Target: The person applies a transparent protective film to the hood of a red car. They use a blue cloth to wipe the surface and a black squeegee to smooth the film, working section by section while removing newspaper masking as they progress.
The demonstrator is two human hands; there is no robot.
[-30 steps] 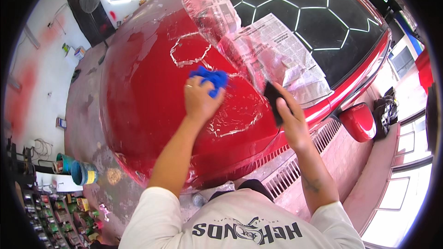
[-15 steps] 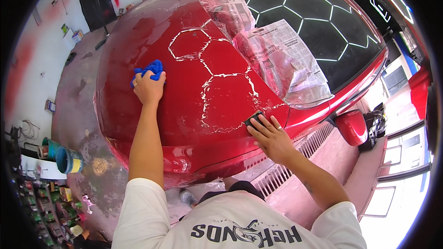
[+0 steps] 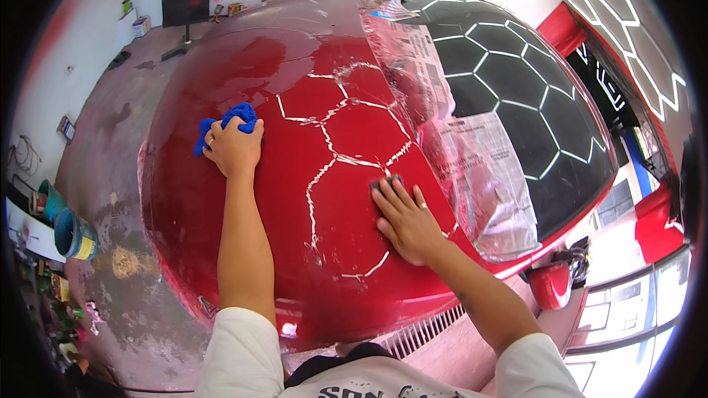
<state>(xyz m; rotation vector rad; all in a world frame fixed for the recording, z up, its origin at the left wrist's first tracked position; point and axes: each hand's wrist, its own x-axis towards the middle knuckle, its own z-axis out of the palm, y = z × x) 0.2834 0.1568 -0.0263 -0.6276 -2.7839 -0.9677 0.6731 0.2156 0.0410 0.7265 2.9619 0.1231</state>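
Note:
A glossy, wet-looking red car hood (image 3: 354,221) spreads out before me, with white hexagon-shaped light reflections on it. On its left part, my left hand (image 3: 234,149) grips a crumpled blue cloth (image 3: 240,112) and rests against the paint. My right hand (image 3: 409,222) lies near the hood's right side, fingers over a small dark block (image 3: 385,181) pressed flat on the surface. Most of the block is hidden under the fingers.
Newspaper and plastic masking (image 3: 490,184) runs along the base of the dark windshield (image 3: 531,96). A red side mirror (image 3: 549,285) juts out at right. Blue buckets (image 3: 75,236) stand on the floor at left, near a cluttered pile of cans and bottles (image 3: 55,309).
My right hand and the dark block have moved farther up the hood, away from its near edge. The left hand keeps hold of the cloth in much the same place. My view has tilted up.

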